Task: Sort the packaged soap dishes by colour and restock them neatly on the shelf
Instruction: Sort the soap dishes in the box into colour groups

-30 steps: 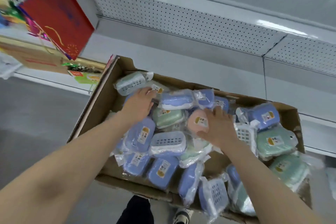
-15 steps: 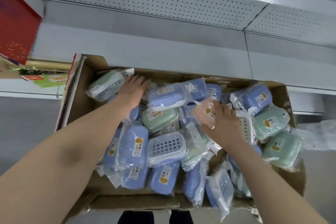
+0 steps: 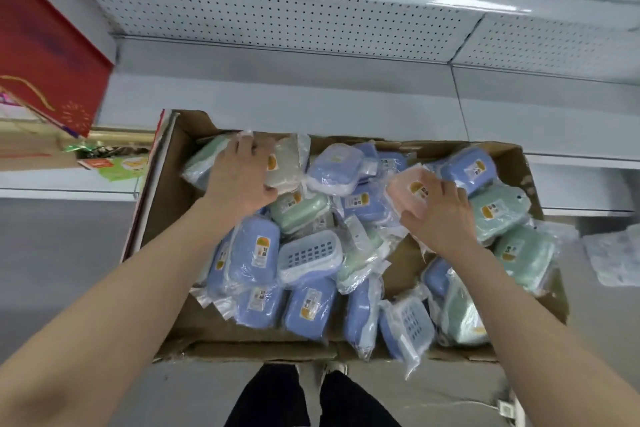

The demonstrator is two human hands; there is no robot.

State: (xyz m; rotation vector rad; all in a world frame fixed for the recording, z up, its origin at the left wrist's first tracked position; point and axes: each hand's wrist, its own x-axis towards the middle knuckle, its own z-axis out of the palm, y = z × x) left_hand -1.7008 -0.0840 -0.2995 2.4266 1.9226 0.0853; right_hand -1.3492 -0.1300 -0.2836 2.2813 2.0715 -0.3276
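A cardboard box [image 3: 171,184] of wrapped soap dishes sits in front of a bare white shelf [image 3: 277,104] with a pegboard back. What the box rests on cannot be told.

The left hand [image 3: 239,180] reaches to the far left corner of the box. Its fingers [image 3: 242,146] curl over the far side of a grey dish [image 3: 287,163] and the thumb presses the near side, so it grips that pack. A green dish [image 3: 202,161] lies just left of the hand, partly under it.

The right hand [image 3: 441,215] is near the far right of the box and holds a pink dish [image 3: 403,189]. Its fingers lie curled across the top of the dish, with the thumb beneath the near edge.

Blue dishes [image 3: 256,253] fill most of the near left and middle of the box, loosely heaped and tilted. More green dishes [image 3: 498,215] crowd the right edge. One blue pack [image 3: 405,326] hangs over the near edge.

A red carton [image 3: 52,55] stands on the shelf at the far left. Dark trouser legs [image 3: 277,399] show below the box.
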